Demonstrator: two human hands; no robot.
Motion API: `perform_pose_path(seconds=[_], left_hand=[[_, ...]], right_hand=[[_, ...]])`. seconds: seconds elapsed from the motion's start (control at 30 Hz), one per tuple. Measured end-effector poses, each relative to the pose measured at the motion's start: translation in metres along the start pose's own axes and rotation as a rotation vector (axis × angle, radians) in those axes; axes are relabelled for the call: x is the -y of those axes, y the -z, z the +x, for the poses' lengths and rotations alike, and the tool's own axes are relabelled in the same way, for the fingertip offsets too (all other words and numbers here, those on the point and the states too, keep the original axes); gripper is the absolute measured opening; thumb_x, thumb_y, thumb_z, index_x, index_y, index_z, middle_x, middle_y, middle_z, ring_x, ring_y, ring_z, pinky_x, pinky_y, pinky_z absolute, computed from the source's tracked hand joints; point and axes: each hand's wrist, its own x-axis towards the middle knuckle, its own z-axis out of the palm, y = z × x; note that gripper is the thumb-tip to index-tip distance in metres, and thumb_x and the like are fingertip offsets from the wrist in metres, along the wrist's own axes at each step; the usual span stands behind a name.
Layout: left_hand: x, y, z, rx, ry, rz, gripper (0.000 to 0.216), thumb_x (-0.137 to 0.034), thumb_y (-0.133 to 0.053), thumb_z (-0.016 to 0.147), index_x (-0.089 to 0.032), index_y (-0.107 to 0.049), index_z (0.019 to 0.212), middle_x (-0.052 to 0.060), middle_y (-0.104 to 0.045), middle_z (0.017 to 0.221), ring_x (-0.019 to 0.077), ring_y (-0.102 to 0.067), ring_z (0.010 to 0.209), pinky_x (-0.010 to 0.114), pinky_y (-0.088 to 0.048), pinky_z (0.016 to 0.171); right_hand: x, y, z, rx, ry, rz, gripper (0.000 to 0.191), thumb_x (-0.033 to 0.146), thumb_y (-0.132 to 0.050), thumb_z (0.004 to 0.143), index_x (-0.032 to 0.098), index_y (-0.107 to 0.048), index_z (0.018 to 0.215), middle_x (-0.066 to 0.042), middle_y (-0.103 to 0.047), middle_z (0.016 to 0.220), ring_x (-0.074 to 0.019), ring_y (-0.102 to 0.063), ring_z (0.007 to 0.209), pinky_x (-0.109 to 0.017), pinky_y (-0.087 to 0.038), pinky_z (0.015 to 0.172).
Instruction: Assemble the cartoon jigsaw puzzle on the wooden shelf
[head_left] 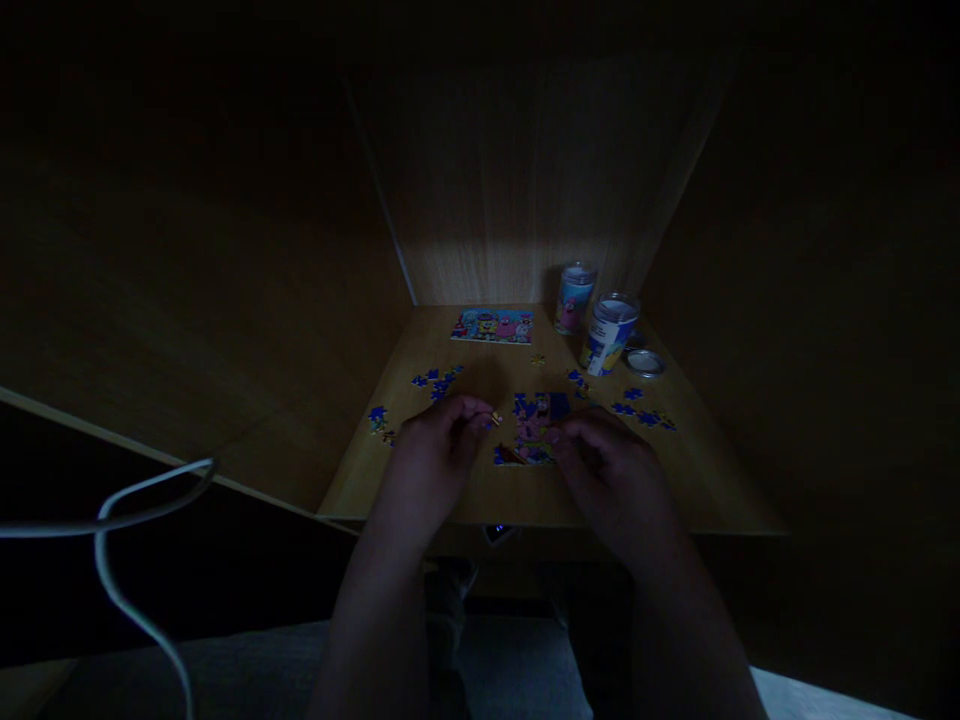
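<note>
My left hand (444, 445) pinches a small puzzle piece (495, 419) between thumb and fingertips, just left of a partly joined jigsaw puzzle (531, 425). Pink and dark blue areas show on that joined section, which lies flat on the wooden desk (480, 500). My right hand (604, 460) has its thumb and fingers closed at the section's right edge; whether it grips a piece there is hidden. Loose puzzle pieces (442, 385) lie beyond my left hand, and more puzzle pieces (646, 416) are scattered to the right of my right hand.
A colourful cartoon picture card (492, 325) lies near the back panel. Two clear-topped canisters (575, 300) with printed labels stand at the back right, beside a round lid (645, 363). Wooden walls enclose both sides. A white cable (112, 580) hangs at lower left. The scene is dim.
</note>
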Motion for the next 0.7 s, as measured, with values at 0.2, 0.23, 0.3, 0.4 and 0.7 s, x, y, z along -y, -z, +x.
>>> perform_pose_path(seconds=[0.2,0.23,0.3,0.4,0.7], left_hand=[[0.0009,-0.0013,0.0003,0.044,-0.051,0.077,0.015,-0.027,-0.062,0.107,-0.025,-0.077,0.104,0.003,-0.085,0.103,0.0214,-0.079,0.095,0.035,-0.058,0.091],[0.0012,-0.0022,0.0005,0.053,-0.057,0.085,0.015,-0.026,-0.062,0.107,-0.025,-0.077,0.104,0.003,-0.085,0.103,0.0214,-0.078,0.095,0.035,-0.058,0.092],[0.0015,-0.0038,0.0009,0.085,-0.08,0.105,0.015,-0.024,-0.062,0.107,-0.026,-0.077,0.105,0.002,-0.084,0.104,0.0215,-0.078,0.096,0.035,-0.057,0.092],[0.0006,-0.005,0.0014,0.131,-0.109,0.139,0.016,-0.021,-0.061,0.106,-0.026,-0.076,0.102,0.002,-0.083,0.104,0.0219,-0.077,0.098,0.035,-0.056,0.09],[0.0035,-0.005,0.0027,0.137,-0.069,0.156,0.015,-0.021,-0.064,0.104,-0.026,-0.078,0.103,0.002,-0.085,0.104,0.024,-0.08,0.099,0.036,-0.057,0.089]], right_hand=[[0.0012,-0.0006,0.0005,0.018,0.017,-0.013,0.018,0.03,-0.062,0.11,0.026,-0.074,0.097,-0.005,-0.078,0.107,-0.0225,-0.072,0.103,-0.039,-0.055,0.092],[0.0015,-0.0009,0.0006,0.035,0.029,-0.023,0.016,0.029,-0.063,0.109,0.026,-0.074,0.098,-0.005,-0.078,0.108,-0.0229,-0.072,0.105,-0.039,-0.055,0.094],[0.0019,-0.0017,0.0007,0.074,0.057,-0.041,0.013,0.027,-0.065,0.108,0.027,-0.075,0.101,-0.005,-0.079,0.112,-0.024,-0.071,0.109,-0.042,-0.055,0.098],[0.0012,-0.0029,0.0007,0.111,0.081,-0.059,0.01,0.027,-0.067,0.107,0.028,-0.077,0.106,-0.005,-0.079,0.117,-0.025,-0.071,0.114,-0.045,-0.055,0.102],[-0.0031,-0.0064,0.0001,0.135,0.139,-0.123,0.009,0.022,-0.076,0.1,0.03,-0.08,0.102,-0.003,-0.08,0.119,-0.0247,-0.073,0.114,-0.046,-0.057,0.103]])
